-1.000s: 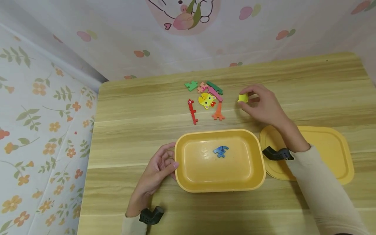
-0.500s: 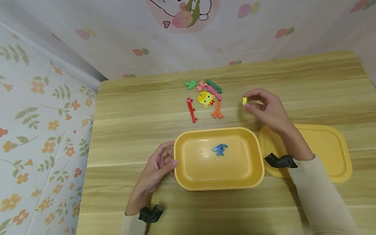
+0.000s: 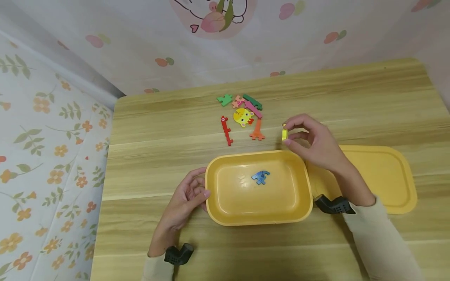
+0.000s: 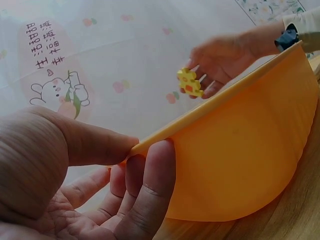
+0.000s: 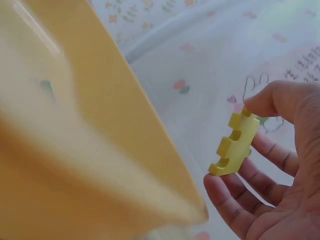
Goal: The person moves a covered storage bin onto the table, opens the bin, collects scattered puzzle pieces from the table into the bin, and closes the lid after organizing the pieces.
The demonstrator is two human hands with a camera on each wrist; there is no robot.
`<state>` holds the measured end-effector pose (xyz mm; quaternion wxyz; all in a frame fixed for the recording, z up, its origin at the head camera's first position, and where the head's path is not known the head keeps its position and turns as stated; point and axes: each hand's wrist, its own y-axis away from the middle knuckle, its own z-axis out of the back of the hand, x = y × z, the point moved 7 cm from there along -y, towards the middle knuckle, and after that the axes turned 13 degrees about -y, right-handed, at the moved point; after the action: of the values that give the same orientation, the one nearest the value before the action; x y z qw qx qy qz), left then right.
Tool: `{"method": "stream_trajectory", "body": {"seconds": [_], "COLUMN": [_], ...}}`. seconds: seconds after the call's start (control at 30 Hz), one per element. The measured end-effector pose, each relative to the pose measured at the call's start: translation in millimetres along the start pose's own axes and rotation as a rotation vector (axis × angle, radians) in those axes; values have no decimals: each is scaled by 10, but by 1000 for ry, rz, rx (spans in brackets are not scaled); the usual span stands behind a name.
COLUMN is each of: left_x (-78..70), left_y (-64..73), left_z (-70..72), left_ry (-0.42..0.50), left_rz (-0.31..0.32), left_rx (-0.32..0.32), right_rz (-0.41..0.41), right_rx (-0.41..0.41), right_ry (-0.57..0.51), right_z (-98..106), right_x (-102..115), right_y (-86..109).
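My right hand point(image 3: 313, 142) pinches a yellow puzzle piece point(image 5: 235, 142) between thumb and fingertips, just beyond the back right corner of the yellow plastic box point(image 3: 258, 222). Notched edges show on the piece in the right wrist view, and an orange mark on its face in the left wrist view. With thumb on the rim and fingers against the outer wall, my left hand point(image 3: 188, 197) grips the box's left end. Inside the box lies one blue puzzle piece point(image 3: 260, 177).
Behind the box lie a red piece point(image 3: 226, 130), an orange piece point(image 3: 258, 130), a yellow animal-head piece point(image 3: 243, 117), a light green piece point(image 3: 225, 100), a pink piece point(image 3: 253, 109) and a dark green piece point(image 3: 252, 102). A yellow lid point(image 3: 383, 175) lies right of the box, partly under my right arm.
My right hand has come nearer the box with the yellow puzzle piece, which has turned edge-on in the head view. The left hand keeps its grip on the box.
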<state>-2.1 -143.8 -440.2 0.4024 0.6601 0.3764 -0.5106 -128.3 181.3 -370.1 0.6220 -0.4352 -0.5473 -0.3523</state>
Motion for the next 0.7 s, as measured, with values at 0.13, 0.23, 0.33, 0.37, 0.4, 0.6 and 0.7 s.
{"method": "stream_trajectory", "body": {"seconds": [0.13, 0.23, 0.33, 0.37, 0.4, 0.6, 0.7], "left_x": [-3, -7, -7, -10, -7, -4, -10], "left_y": [4, 6, 10, 10, 11, 14, 17], "left_z": [1, -7, -8, -9, -8, -3, 1], "left_ry": [4, 9, 12, 11, 11, -2, -7], "left_rz": [3, -1, -7, -10, -8, 3, 9], "left_rx": [1, 2, 0, 0, -1, -7, -12], "right_rz": [10, 20, 20, 16, 11, 5, 15], "right_rx": [48, 90, 129, 141, 150, 228, 266], "right_ry": [58, 75, 74, 74, 77, 184, 239], "right_z": [-93, -155, -223, -245, -265, -403, -470], "right_x": [44, 70, 93, 100, 107, 147, 159], "right_y": [25, 34, 46, 53, 60, 144, 180]}}
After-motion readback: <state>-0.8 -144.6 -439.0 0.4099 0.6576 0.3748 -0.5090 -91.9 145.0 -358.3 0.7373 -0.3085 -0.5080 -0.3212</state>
